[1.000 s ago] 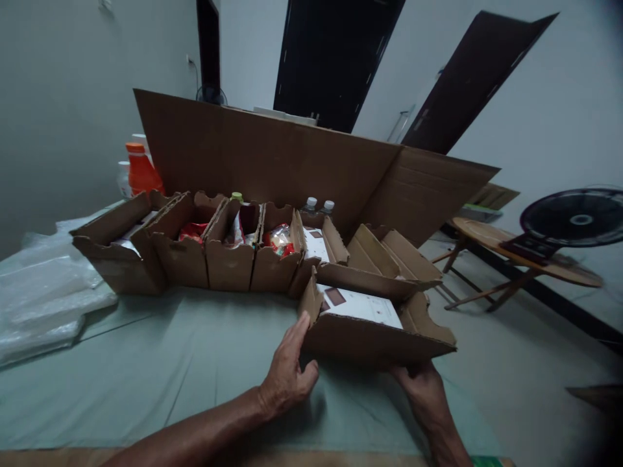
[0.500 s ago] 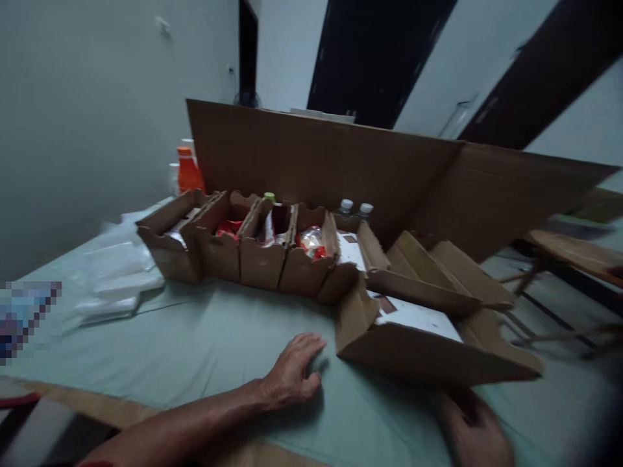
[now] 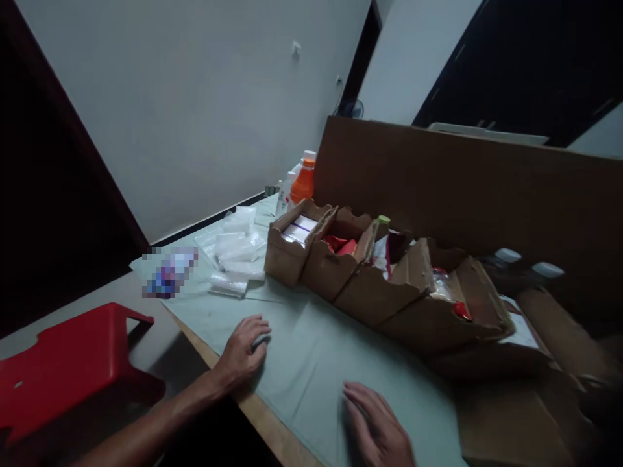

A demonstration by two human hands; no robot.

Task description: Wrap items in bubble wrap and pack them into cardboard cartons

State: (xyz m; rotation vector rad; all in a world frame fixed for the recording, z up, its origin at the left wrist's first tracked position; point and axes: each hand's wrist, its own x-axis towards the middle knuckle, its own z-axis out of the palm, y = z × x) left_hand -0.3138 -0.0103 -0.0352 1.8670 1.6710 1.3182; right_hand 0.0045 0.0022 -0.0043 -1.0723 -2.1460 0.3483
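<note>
My left hand (image 3: 242, 350) rests palm down on the pale green sheet (image 3: 311, 363) that covers the table, fingers spread, holding nothing. My right hand (image 3: 377, 425) lies flat on the same sheet near the bottom edge, also empty. Just beyond both hands runs a row of open cardboard boxes (image 3: 370, 285) with packets inside: white packs in the leftmost box (image 3: 292, 243), red packets (image 3: 341, 245) in the one beside it. Neither hand touches a box.
A tall cardboard sheet (image 3: 462, 194) stands behind the boxes. An orange bottle (image 3: 302, 183) and white bottles stand at the far end. Clear plastic bags (image 3: 233, 253) lie left of the boxes. A red plastic stool (image 3: 68, 363) sits at the lower left, beside the table edge.
My view has swung to the left. My right hand let go of the near cardboard box and now lies flat on the sheet. My left hand stays on the sheet.
</note>
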